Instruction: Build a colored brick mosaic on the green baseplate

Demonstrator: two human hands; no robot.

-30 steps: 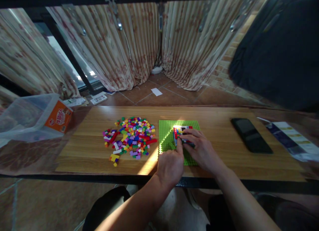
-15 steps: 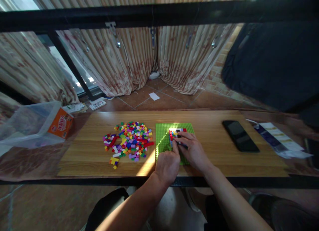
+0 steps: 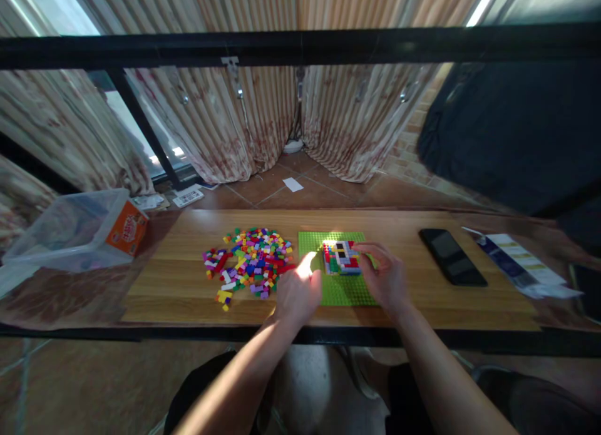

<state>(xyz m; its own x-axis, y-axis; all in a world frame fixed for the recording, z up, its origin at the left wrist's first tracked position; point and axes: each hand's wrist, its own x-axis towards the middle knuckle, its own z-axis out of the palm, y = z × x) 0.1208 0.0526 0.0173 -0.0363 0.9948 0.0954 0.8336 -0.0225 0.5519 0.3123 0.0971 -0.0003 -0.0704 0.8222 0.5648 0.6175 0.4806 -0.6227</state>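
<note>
A green baseplate [image 3: 350, 292] lies on the wooden table top [image 3: 188, 285], with a small flat build of red, white, black and blue bricks [image 3: 342, 258] on its far half. My right hand [image 3: 387, 278] rests on the plate's right side, fingers spread, fingertips touching the build's right edge. My left hand [image 3: 298, 294] hovers over the plate's left edge, between the build and a loose pile of coloured bricks [image 3: 251, 263]. Its fingers point away from me and are foreshortened, so I cannot make out whether they hold anything. A patch of sunlight falls on it.
A black phone [image 3: 451, 256] lies to the right of the plate, with printed papers [image 3: 521, 263] beyond it. A clear plastic box with an orange label [image 3: 75, 231] stands at the far left. A black bar [image 3: 300, 47] crosses overhead, with curtains behind the table.
My left hand has come off the build and shifted left toward the brick pile. My right hand has slid to the build's right edge, uncovering it. The camera has tilted slightly.
</note>
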